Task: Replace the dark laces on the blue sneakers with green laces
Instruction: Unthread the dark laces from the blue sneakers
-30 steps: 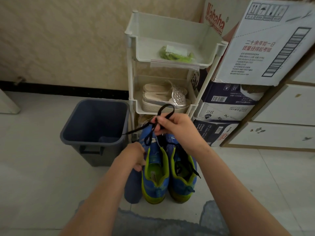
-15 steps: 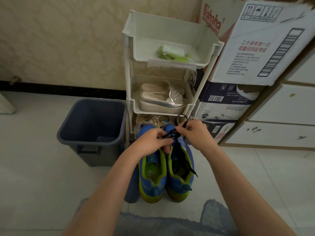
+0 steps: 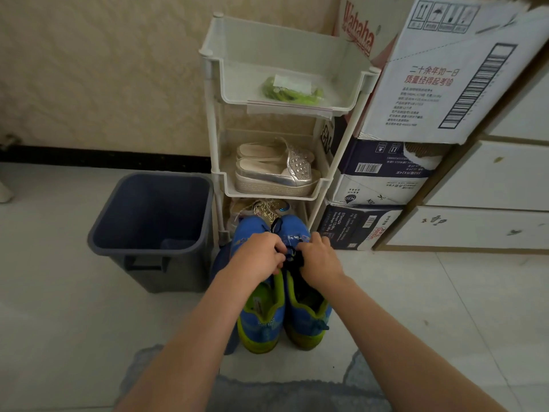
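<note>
Two hands meet over the blue sneakers (image 3: 262,326): left hand (image 3: 259,257) and right hand (image 3: 320,262) pinch the dark lace (image 3: 293,257) between them

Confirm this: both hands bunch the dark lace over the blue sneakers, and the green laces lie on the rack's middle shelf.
Not quite. The head view shows the green laces in the rack's top tray, not on the middle shelf. The rest holds.

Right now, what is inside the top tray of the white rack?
A clear bag holding green laces lies in the top tray, its sealed edge reaching the front lip. A white label covers part of the laces, so their count cannot be told.
</note>
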Demonstrator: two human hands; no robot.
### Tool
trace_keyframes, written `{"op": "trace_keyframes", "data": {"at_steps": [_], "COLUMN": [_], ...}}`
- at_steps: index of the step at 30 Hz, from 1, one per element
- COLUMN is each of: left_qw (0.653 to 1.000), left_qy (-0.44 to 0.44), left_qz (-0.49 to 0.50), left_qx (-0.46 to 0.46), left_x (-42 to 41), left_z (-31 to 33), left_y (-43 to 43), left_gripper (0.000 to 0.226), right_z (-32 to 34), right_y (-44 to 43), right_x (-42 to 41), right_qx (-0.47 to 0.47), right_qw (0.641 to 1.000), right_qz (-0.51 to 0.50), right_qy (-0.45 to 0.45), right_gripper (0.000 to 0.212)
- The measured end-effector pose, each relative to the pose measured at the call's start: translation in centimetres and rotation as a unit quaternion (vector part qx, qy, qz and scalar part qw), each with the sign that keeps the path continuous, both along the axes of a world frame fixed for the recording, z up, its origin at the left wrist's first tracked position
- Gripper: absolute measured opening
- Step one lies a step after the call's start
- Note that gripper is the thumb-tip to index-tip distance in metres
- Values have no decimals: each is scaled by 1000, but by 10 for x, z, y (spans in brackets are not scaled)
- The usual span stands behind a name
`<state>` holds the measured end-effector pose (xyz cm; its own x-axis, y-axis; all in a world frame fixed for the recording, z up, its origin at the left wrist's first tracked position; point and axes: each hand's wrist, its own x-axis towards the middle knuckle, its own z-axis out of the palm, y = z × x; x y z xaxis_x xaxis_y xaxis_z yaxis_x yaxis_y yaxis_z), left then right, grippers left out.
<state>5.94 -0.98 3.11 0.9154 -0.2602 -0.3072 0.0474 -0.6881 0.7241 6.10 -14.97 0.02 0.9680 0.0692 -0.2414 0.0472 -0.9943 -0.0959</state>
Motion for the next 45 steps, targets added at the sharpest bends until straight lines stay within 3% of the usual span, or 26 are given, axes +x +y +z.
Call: {"op": "trace_keyframes", "data": {"at_steps": [6,8,10,13,16,19,22,25,28,30,33,36,38,40,42,45], "left_qw": [1000,999,999,994,982,957,977,980,941,908,884,864,891,962,990,999], "left_qy": [-19,-22,-11,5,34,59,-29,-91,-93,-53,-16,23,12,-64,-91,-42], "left_qz": [3,12,14,-26,-11,-1,-11,61,118,142,158,197,211,172,104,-25], "left_qx": [-9,-25,-45,-102,-185,-285,-209,-168,-302,-390,-440,-463,-402,-202,-29,-8], "left_x": [0,3,6,9,8,8,4,3,3,0,-5,-4,0,6,6,5], "left_z": [1,4,7,8,12,16,24,35,50,60,63,61,56,44,34,30], "left_y": [5,6,9,8,6,5,3,1,3,3,3,7,15,25,31,27], "left_gripper": [30,35,43,76,66,48,5,28,29,27,25,23,24,19,18,28], "right_z": [3,18,37,63,79,84,87,88,83,75,60,52,54,60,72,88], "right_y": [-3,-5,-7,-7,-1,4,4,-4,-13,-13,-4,-1,-7,-15,-19,-14], "right_x": [6,10,12,6,0,-3,-4,-1,-1,-3,-7,-11,-7,-3,-2,-4], "right_qx": [-25,114,296,467,578,574,558,588,660,620,513,493,521,560,580,586], "right_qw": [999,992,951,879,811,815,828,807,730,738,799,817,811,791,784,797], "right_qz": [5,-46,-94,-95,-93,-69,-46,-57,-37,14,58,57,21,-19,-13,-1], "right_qy": [-25,-23,-16,-18,-11,-26,-29,12,173,267,309,293,267,245,220,143], "right_gripper": [31,21,9,6,8,8,8,22,50,65,42,5,11,11,7,16]}}
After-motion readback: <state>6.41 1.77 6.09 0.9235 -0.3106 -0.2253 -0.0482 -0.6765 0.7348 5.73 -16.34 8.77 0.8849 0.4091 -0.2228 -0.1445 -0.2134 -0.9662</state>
